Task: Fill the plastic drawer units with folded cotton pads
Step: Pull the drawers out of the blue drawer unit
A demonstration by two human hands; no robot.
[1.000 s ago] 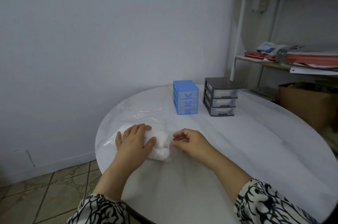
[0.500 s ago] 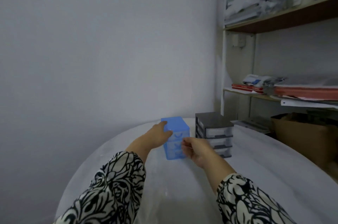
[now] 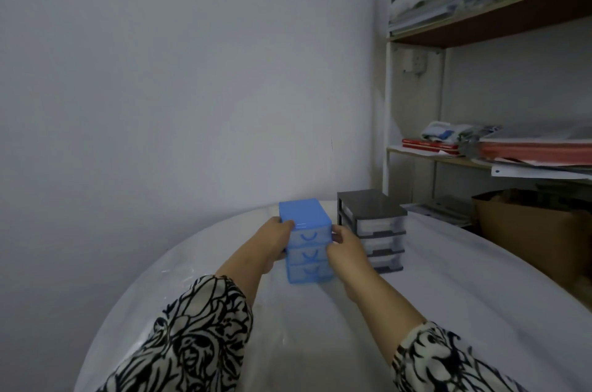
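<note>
A blue plastic drawer unit [image 3: 306, 233] with three drawers stands on the round white table [image 3: 448, 289]. My left hand [image 3: 272, 241] grips its left side and my right hand [image 3: 344, 246] grips its right side, so the unit sits between both hands. All three blue drawers look pushed in. Just to the right stands a black drawer unit [image 3: 371, 228] with three clear drawers, untouched. The bag of cotton pads is out of view, hidden below my arms.
A shelf rack [image 3: 480, 161] with papers and red folders stands at the right behind the table. A brown cardboard box [image 3: 531, 231] sits on the floor under it. The wall is close behind the drawer units.
Both hands left the bag of cotton pads near me and reached forward. They now clasp the blue drawer unit from both sides; half a second ago the right hand was in front of it.
</note>
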